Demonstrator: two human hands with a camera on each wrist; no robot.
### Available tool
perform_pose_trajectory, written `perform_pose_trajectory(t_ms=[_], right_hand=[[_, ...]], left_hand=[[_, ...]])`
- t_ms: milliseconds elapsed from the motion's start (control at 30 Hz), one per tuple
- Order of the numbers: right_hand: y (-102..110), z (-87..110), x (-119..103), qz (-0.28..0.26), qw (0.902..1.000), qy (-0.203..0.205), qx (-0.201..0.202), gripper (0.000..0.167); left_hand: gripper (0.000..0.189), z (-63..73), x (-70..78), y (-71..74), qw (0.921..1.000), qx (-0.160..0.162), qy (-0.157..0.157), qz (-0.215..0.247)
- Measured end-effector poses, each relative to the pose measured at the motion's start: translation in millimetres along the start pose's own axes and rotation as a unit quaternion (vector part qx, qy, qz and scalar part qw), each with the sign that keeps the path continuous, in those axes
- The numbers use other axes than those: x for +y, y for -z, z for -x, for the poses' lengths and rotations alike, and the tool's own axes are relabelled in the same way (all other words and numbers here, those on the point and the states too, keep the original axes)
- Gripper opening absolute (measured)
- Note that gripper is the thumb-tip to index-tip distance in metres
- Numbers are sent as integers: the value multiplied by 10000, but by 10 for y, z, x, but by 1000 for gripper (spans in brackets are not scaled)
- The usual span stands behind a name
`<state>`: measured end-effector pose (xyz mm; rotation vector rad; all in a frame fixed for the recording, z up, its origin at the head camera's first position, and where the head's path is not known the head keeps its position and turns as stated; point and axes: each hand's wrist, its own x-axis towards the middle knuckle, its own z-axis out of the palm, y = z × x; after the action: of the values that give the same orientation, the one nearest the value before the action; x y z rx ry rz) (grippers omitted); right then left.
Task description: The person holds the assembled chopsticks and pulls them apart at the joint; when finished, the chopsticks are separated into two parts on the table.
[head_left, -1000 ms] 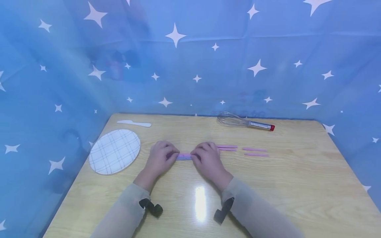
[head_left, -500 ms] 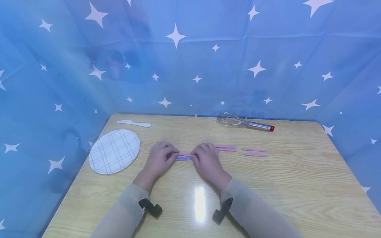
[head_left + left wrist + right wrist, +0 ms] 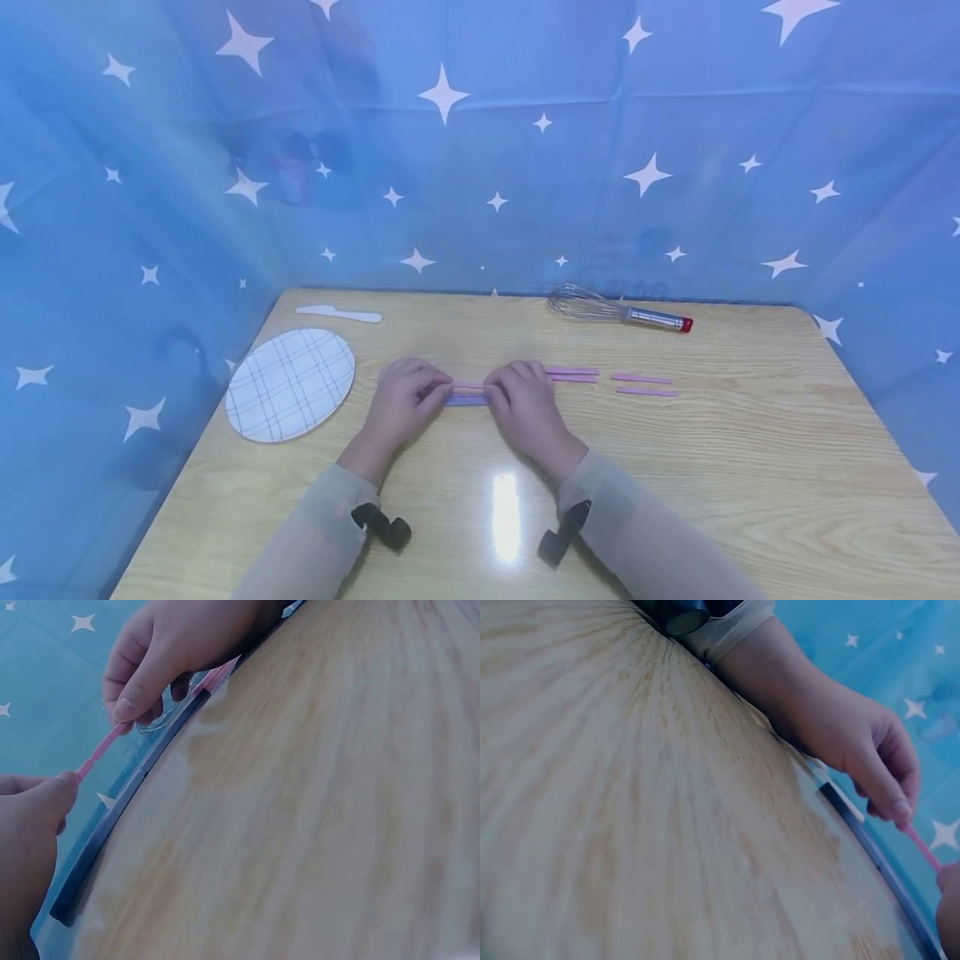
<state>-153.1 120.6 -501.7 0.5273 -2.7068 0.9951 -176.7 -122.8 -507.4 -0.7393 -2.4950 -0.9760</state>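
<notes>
Between my hands, a thin pink stick point(image 3: 468, 385) is stretched, each end pinched between thumb and fingers. My left hand point(image 3: 405, 402) has its left end and my right hand point(image 3: 525, 408) its right end. Under it on the table lies a blue stick point(image 3: 467, 401), running parallel and nearer to me. Both wrist views show a gap between the pink stick point(image 3: 103, 748) and the blue stick point(image 3: 135, 799) beneath. Small notches or bumps mark the pink stick in the left wrist view. My fingers hide its ends.
Several more pink sticks point(image 3: 643, 392) lie right of my right hand. A whisk point(image 3: 618, 308) with a red-tipped handle rests at the back edge. On the left are a round checked plate point(image 3: 291, 385) and a white knife point(image 3: 339, 313). Starry blue cloth point(image 3: 495, 150) surrounds the wooden table point(image 3: 750, 467).
The pink stick has risen from beside the blue one, opening a gap between them. Both hands stay almost in place and keep their pinch on its ends.
</notes>
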Motion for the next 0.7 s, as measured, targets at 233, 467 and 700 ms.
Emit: perform_pose_trajectory(t_ms=[233,467,700], right_hand=[[36,37,14,-156,9984,432,327,15],[80,73,28,-145,9959,656,599,10],[146,106,47,-326,9944,667,748,11]], left_hand=[[10,-6,-1,-17,9990,295,-337,39],[13,-18,25,-9,9983,321,-449,210],[14,-15,37,-58,9974,412,-518,281]])
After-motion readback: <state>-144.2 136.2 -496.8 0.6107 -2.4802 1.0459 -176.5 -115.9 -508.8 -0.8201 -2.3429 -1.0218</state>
